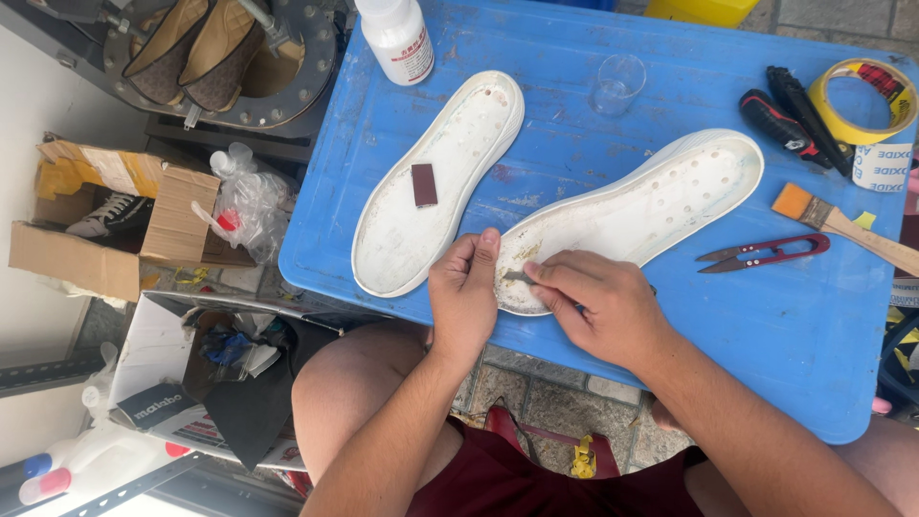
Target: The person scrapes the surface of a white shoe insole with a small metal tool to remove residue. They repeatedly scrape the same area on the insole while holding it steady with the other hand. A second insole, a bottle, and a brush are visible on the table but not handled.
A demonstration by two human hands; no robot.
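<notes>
We observe the right hand (598,306) pinching a small dark tool (520,278), its tip laid on the heel end of the right-hand white sole (651,206). The left hand (464,297) is closed on that same heel rim, thumb on top, steadying it. This sole lies on the blue table (593,115), its heel at the near edge.

In our judgement, good work here means short strokes directed away from the steadying thumb, which sits just beside the tool tip, with the heel kept flat.

Beyond the grip, the sole's toe runs up and rightward; red snips (766,254) and a brush (842,225) lie near it on the tool-hand side. On the steadying-hand side, a second white sole (450,163) carrying a dark block (424,185) lies close. Toward us, the table edge is immediate, leaving little room; bare surface remains on the tool-hand side, below the snips.
</notes>
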